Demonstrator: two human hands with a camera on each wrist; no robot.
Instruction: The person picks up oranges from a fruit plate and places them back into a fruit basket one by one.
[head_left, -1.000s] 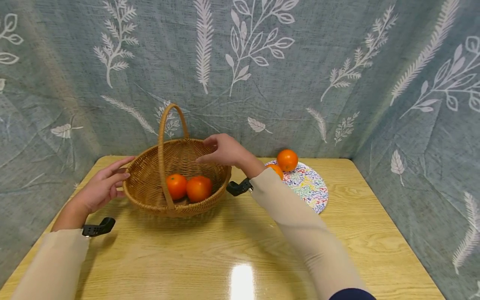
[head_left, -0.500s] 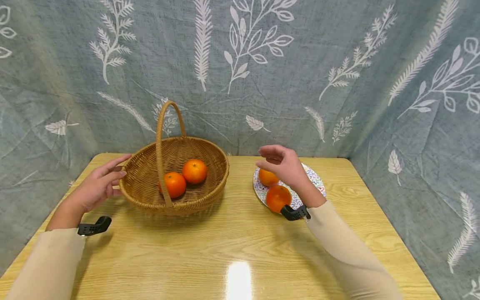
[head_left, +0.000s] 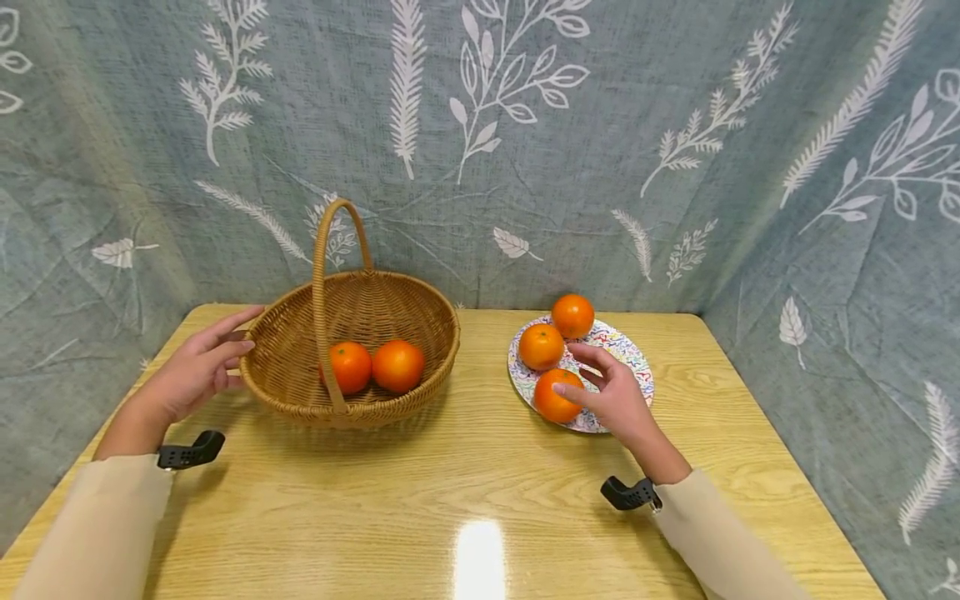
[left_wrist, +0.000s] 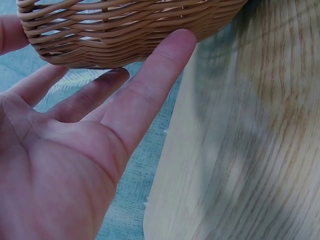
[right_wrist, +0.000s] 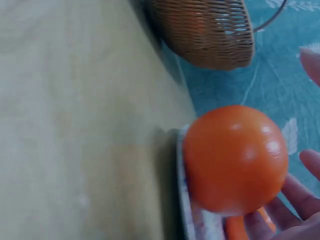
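Note:
At the left end of the wicker basket [head_left: 285, 400], my left hand [head_left: 191, 367] touches the rim with extended fingers. The left wrist view shows the thumb of this hand [left_wrist: 65, 145] against the woven side [left_wrist: 125, 30]. Two oranges [head_left: 349, 367] [head_left: 398, 367] lie side by side in the basket. My right hand [head_left: 618, 400] is over the patterned plate [head_left: 630, 358], its thumb over the front orange [head_left: 555, 400]. In the right wrist view, the spread fingers of the right hand [right_wrist: 295, 210] are beside that orange [right_wrist: 235, 160]; whether they touch it, I cannot tell.
Two more oranges [head_left: 542, 347] [head_left: 573, 316] sit towards the plate's back left. The basket's tall handle [head_left: 320, 292] arches upward. A patterned cloth [head_left: 480, 225] hangs behind the wooden table [head_left: 390, 517] and along its sides.
My right hand has moved from over the basket to the plate, then down to the front orange. One orange in the basket has rolled back and forward again. My left hand has stayed at the rim.

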